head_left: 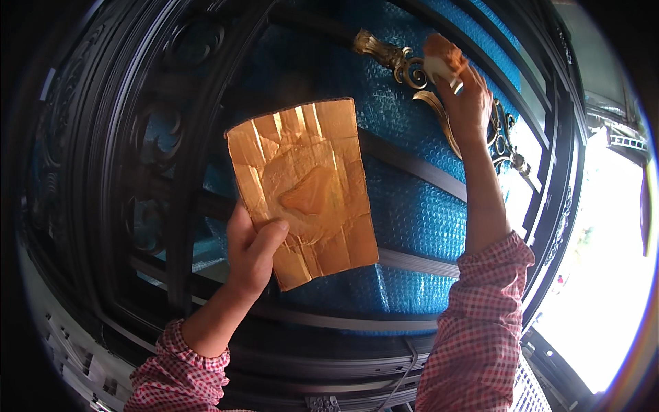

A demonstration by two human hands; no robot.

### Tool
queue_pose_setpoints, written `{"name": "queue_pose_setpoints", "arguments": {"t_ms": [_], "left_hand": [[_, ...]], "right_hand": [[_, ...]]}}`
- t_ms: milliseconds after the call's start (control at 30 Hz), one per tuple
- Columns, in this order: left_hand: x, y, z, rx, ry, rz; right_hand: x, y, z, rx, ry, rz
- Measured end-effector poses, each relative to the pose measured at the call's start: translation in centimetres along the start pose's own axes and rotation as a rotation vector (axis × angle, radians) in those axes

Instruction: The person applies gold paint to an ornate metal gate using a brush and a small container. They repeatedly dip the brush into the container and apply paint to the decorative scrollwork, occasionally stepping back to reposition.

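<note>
My left hand (255,253) grips the lower left edge of a cardboard piece (322,147), with the thumb on its face. Gold paint coats the cardboard, and a wet-looking puddle of paint (307,192) lies near its middle. Up at the right, my right hand (468,103) is closed on a soft orange-brown and whitish sponge (443,56); whether it is sponge or wadded cloth is not fully clear. The sponge is by a gold scroll ornament (412,71) on a dark metal gate. Whether they touch cannot be made out.
Dark gate bars (412,170) cross in front of blue bubble wrap (412,223). More gold scrollwork (504,141) sits behind my right wrist. Black carved panels (158,137) stand at the left. Bright daylight comes in at the right, beside the gate frame (570,158).
</note>
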State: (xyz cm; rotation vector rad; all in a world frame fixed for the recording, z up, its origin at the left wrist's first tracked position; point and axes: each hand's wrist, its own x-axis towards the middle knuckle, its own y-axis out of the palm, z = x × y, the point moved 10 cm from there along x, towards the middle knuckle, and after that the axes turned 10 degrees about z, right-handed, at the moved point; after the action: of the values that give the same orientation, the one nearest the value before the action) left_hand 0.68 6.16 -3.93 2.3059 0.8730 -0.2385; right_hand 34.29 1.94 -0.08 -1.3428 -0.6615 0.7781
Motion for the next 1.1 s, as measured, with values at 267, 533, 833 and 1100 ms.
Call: {"name": "queue_pose_setpoints", "arguments": {"t_ms": [267, 533, 833, 1100], "left_hand": [[0.2, 0.3, 0.1, -0.004, 0.004, 0.03], [0.0, -0.1, 0.3, -0.032, -0.03, -0.016], [0.2, 0.2, -0.1, -0.045, -0.031, -0.004], [0.4, 0.0, 0.0, -0.047, -0.028, -0.025]], "right_hand": [[0.0, -1.3, -0.8, 0.046, 0.062, -0.057], [-2.7, -2.4, -1.5, 0.11, 0.01, -0.127], [-0.8, -1.3, -3.5, 0.226, 0.164, -0.049], [-2.3, -1.6, -2.8, 0.069, 0.071, -0.022]]}}
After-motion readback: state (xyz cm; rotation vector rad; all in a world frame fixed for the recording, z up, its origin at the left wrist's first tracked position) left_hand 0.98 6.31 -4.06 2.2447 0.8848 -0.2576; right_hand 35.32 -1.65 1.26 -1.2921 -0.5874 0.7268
